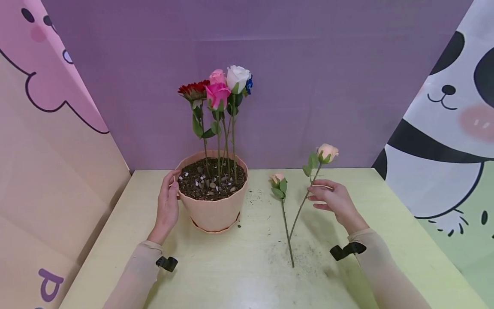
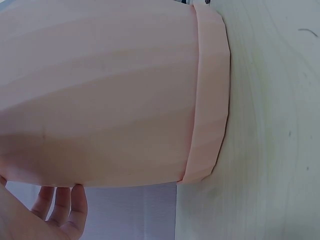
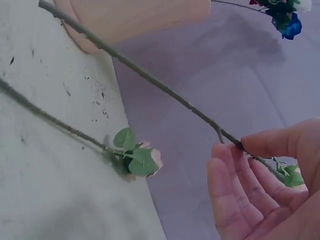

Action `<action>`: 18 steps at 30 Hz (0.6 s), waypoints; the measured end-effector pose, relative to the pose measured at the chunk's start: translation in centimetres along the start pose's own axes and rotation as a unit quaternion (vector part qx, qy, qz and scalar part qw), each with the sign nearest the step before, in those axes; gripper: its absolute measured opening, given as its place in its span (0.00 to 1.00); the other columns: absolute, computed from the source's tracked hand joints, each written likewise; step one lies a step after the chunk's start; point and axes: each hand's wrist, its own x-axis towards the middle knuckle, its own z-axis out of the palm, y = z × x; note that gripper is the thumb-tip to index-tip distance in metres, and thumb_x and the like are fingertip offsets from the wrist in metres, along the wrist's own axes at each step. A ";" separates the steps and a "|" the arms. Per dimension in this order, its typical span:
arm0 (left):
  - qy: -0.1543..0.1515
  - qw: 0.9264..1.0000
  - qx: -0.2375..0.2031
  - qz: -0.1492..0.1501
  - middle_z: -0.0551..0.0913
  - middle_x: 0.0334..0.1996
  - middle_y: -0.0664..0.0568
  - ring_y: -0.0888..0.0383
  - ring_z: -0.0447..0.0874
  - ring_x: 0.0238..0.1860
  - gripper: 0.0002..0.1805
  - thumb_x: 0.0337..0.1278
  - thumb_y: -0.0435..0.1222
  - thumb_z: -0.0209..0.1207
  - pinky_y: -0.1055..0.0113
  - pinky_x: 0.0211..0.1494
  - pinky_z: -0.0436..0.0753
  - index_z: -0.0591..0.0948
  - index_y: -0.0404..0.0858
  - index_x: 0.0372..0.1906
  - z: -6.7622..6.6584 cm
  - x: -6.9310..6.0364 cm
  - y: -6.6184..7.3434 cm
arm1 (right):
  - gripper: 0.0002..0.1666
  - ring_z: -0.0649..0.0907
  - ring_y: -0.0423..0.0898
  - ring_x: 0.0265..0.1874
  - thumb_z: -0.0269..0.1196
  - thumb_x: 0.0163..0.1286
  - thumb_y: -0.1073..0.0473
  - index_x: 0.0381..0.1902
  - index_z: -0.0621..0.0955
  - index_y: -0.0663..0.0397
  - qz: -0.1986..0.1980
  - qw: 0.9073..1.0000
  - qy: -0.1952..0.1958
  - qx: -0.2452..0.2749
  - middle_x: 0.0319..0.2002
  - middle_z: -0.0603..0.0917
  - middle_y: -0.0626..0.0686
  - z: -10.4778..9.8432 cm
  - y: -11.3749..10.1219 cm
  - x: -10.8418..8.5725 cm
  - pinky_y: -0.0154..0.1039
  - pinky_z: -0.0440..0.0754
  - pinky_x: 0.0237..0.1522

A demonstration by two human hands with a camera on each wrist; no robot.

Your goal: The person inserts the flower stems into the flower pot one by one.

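My right hand (image 1: 332,201) pinches the thin stem of a peach rose (image 1: 327,153) between thumb and fingers, below its leaves. The held stem (image 3: 165,90) slants above the table in the right wrist view, its bloom partly hidden by the hand. A second peach rose (image 1: 283,184) lies on the table to the left. My left hand (image 1: 168,208) touches the left side of a peach flower pot (image 1: 214,212), its fingertips against the wall near the rim. Soil fills the pot, and several upright flowers stand in it: a red one, pink roses (image 1: 218,94), a white rose (image 1: 238,78) and a blue one.
The pot stands on a matching saucer (image 2: 210,95) on the pale wooden table (image 1: 231,274). Dark soil crumbs (image 1: 278,255) are scattered around the lying stem. A purple backdrop (image 1: 308,86) rises behind the table, with cartoon-printed panels at both sides.
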 end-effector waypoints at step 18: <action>0.004 1.000 0.000 0.002 0.65 0.80 0.42 0.42 0.65 0.75 0.26 0.87 0.42 0.36 0.49 0.59 0.76 0.67 0.41 0.79 0.0 0.1 -0.2 | 0.19 0.91 0.35 0.40 0.69 0.76 0.53 0.58 0.77 0.49 -0.050 0.995 0.006 0.092 0.43 0.91 0.35 0.4 -2.7 0.2 0.33 0.89 0.43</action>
